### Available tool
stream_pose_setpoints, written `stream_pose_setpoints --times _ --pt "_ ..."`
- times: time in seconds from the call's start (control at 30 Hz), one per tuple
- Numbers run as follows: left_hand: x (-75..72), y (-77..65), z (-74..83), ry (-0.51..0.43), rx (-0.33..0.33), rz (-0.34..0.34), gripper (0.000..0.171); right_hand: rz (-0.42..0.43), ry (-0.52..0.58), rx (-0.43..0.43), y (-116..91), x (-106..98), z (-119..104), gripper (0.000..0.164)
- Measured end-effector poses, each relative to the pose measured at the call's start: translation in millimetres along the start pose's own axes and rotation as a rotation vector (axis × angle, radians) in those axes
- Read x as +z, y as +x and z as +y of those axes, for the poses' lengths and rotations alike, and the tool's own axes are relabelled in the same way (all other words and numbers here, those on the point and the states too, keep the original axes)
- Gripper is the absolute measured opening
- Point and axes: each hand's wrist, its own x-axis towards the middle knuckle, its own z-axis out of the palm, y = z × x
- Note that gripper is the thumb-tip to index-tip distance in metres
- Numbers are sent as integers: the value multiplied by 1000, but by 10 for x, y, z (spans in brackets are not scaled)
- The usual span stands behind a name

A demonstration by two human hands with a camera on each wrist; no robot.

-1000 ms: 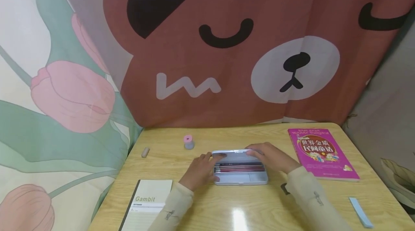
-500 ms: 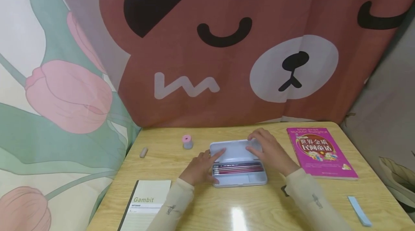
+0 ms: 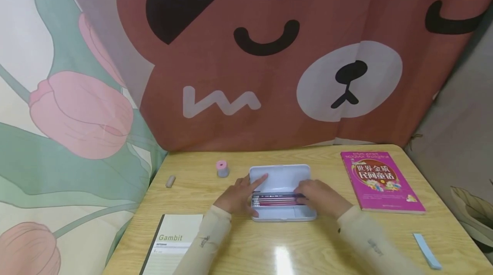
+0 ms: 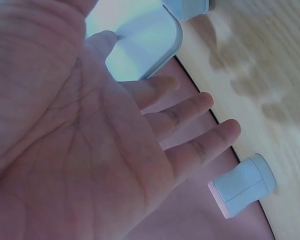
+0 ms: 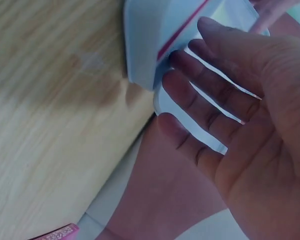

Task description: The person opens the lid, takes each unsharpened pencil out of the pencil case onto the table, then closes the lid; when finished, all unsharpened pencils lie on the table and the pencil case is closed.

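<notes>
A pale pencil case [image 3: 273,213] lies on the table with its lid [image 3: 283,178] tilted back. Several pencils [image 3: 275,201] lie side by side in its rear part, and the front part shows a divider. My left hand [image 3: 236,198] is at the case's left end, index finger against the inside of the lid and thumb by the front left corner. In the left wrist view its other fingers extend past the case, holding nothing. Over the pencils' right end is my right hand [image 3: 323,198]. The right wrist view shows its fingers [image 5: 182,95] slightly bent, thumb apart, gripping nothing.
Behind the case to the left stands a pink-topped grey cylinder [image 3: 222,169], with a small eraser-like block [image 3: 170,181] farther left. A notebook [image 3: 173,240] lies front left. At right are a magenta book [image 3: 383,183] and a light blue strip [image 3: 426,250].
The lid has swung from nearly upright to tilted far back. My right hand has let go of the lid and come down to the pencils; the left has stayed at the case's left end.
</notes>
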Motion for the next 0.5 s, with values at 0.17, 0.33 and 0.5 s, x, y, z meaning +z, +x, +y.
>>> stream_pose_setpoints --times 0.17,0.33,0.5 --pt "1 30 -19 10 5 2 118 66 -105 -58 35 103 -24 6" --pt "23 54 -18 8 -25 2 119 95 -124 -60 38 132 -50 10" --pt "45 67 -8 11 -28 22 119 112 -88 -45 33 123 -83 16"
